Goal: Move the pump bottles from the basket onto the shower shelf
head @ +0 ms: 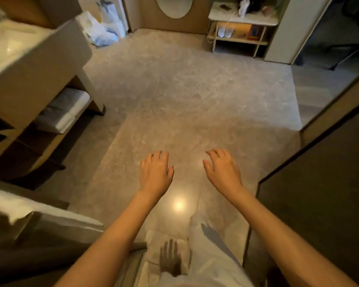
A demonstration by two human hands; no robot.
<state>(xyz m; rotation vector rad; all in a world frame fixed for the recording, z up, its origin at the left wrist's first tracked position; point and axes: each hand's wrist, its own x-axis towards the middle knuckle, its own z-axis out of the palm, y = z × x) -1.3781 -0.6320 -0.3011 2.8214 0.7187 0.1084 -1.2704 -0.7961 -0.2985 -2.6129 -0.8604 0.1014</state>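
Both hands out front, nothing in either: left hand and right hand hover palms-down over the pale stone floor, fingers loosely spread and slightly curled, each grip open and empty. Hands sit near each other, not touching, w/ a lamp glare on the floor between the forearms.

Task items not in shot: no pump bottles, no basket, no shower shelf visible anywhere in this view. Judgement: task looks unstarted or between trips, w/ the person on foot and hands ready. Whereabouts of the bottles can't be told from here.

To do this step well, prob. best to find the basket first, then take one bottle per hand by the body rather than the pump head, keep each upright, and watch footing, as the floor looks glossy.

Containers in view: vanity at left, its open lower shelf holding folded white towels. Plastic bags slumped on the floor by the far wall; contents can't be made out. Small table at far right-centre carries a few blurred items on its surface, w/ what look like white slippers on the shelf below. Dark door stands at right.
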